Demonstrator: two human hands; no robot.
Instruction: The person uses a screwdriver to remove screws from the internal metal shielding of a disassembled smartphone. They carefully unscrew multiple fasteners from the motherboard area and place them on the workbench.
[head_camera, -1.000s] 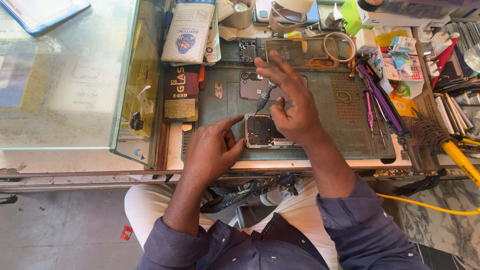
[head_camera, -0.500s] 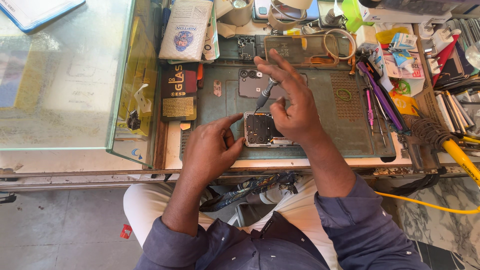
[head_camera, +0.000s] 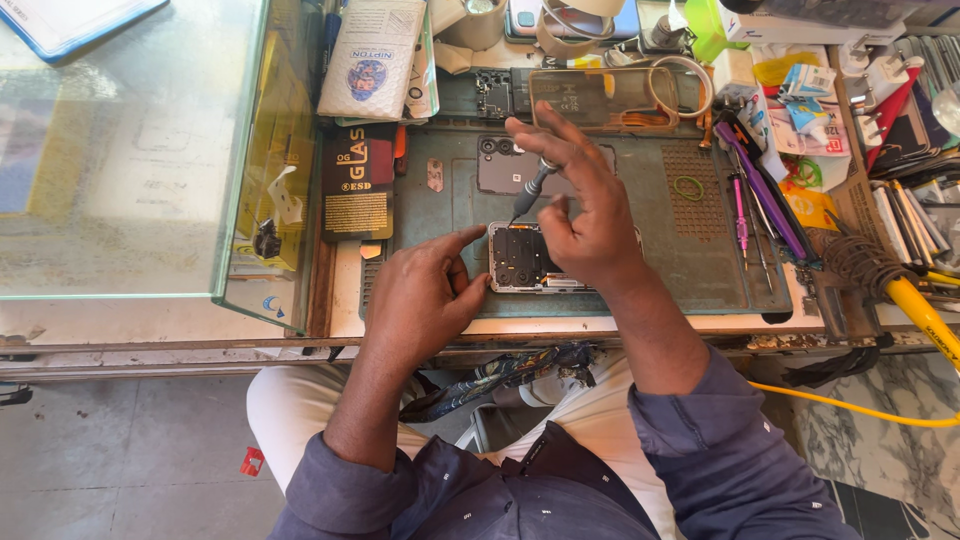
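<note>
An opened phone (head_camera: 525, 258) with its back off lies near the front of a green work mat (head_camera: 690, 240). My left hand (head_camera: 420, 300) rests against the phone's left edge, index finger and thumb steadying it. My right hand (head_camera: 580, 210) holds a small screwdriver (head_camera: 530, 190) upright, its tip down on the upper part of the phone's insides. The right half of the phone is hidden under my right hand. A grey phone back cover (head_camera: 500, 165) lies on the mat just beyond.
A glass case (head_camera: 130, 150) fills the left. A black and gold box (head_camera: 357, 182) and a white packet (head_camera: 372, 60) lie beside the mat. Tweezers and tools (head_camera: 750, 200), tape rolls (head_camera: 560, 30) and clutter crowd the right. A yellow cable (head_camera: 920, 320) hangs at far right.
My right hand has shifted the screwdriver slightly over the phone. The left hand keeps its hold on the phone's edge.
</note>
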